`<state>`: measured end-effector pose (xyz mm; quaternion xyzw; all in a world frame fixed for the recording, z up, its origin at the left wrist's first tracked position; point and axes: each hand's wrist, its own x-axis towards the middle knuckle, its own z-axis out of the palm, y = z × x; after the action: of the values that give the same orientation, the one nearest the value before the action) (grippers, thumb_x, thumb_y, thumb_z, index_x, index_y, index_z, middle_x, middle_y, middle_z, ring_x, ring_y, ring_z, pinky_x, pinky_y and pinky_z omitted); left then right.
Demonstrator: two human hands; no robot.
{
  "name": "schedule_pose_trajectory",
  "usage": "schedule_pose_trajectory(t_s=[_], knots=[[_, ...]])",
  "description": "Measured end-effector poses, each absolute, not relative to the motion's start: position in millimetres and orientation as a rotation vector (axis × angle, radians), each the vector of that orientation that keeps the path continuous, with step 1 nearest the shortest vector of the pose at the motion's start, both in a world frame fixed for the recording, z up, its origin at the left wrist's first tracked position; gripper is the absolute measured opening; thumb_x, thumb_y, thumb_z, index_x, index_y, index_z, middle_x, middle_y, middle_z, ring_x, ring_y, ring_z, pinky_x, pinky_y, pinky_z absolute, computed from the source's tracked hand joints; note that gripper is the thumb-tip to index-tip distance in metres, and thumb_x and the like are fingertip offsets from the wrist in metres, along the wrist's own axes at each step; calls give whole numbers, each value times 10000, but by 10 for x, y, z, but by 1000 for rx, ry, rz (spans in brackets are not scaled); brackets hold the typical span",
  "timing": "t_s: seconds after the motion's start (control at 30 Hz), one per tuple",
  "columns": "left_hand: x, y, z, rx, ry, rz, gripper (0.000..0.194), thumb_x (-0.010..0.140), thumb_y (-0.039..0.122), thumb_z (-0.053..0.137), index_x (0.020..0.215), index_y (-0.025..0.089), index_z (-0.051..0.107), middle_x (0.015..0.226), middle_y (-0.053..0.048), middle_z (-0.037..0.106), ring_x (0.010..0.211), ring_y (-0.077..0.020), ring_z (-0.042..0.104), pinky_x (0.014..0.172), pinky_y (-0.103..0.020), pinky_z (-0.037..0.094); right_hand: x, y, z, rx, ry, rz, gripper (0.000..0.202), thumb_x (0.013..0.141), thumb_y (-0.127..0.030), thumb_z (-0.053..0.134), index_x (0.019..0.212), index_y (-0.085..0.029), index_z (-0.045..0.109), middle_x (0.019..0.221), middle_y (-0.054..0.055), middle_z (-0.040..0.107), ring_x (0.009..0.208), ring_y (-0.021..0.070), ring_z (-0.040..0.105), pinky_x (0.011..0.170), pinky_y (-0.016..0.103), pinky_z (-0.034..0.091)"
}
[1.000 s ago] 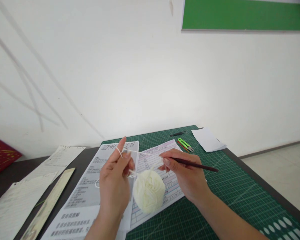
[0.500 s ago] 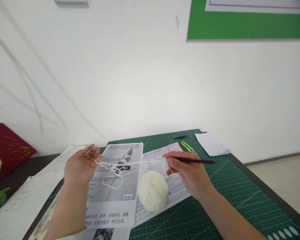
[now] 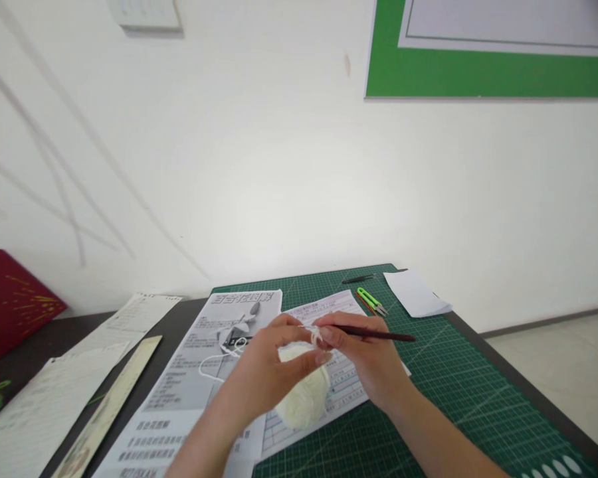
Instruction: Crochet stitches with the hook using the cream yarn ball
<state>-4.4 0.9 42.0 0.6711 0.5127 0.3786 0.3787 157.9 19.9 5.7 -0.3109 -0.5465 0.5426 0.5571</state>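
One sheet [image 3: 187,397] reads “百合花图解”; left hand [image 3: 269,362] pinches yarn [image 3: 317,336], right hand [image 3: 366,358] dark stick [image 3: 383,334].

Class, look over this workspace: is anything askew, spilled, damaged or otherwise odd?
No spill or breakage shows. Two small oddities: a brownish mark blemishes the white wall, left of the green-edged board; and a blank sheet lies askew, overlapping the edge of the green mat.

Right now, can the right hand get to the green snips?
Probably yes: the snips lie uncovered on the green mat just beyond the right hand, but it holds a dark tool, which may hinder grasping.
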Motion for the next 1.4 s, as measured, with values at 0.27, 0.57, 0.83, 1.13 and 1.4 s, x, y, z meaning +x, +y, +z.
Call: schedule_pose_trajectory(t_s=[0.27,0.57,0.83,1.13,1.4], knots=[[150,17,200,1497,1187,1074,169,730,325,694,608,210,717,802,-48,600,797,-207,557,734,-337,433,1592,209,100,-740,-1332,1183,87,751,-220,698,780,-223,781,709,23,732,690,188,646,661,308,512],[-119,-15,117,1476,1207,872,178,639,387,755,565,226,764,784,-61,593,744,-212,567,677,-341,440,1559,192,43,-721,-1242,1183,65,724,-205,720,751,-218,777,637,8,693,600,156,602,586,281,487],[-663,-100,74,1759,1573,657,161,565,286,766,420,282,697,812,-66,691,839,-290,605,813,-410,423,1697,321,43,-690,-1119,1091,73,719,-237,737,776,-247,781,650,3,706,564,146,602,555,280,483],[-1244,27,462,1659,1509,709,342,621,308,772,963,322,757,1123,-69,695,1005,-313,590,877,-404,454,1699,257,86,-580,-1252,1146,82,756,-222,703,788,-236,777,566,-16,614,499,113,505,462,251,421],[2,239,585,769,664,1249,300,843,363,538,980,135,677,920,-89,633,786,-202,596,614,-309,541,1664,239,41,-542,-1294,1209,68,752,-215,715,786,-233,772,555,-27,568,447,75,396,409,228,277]])
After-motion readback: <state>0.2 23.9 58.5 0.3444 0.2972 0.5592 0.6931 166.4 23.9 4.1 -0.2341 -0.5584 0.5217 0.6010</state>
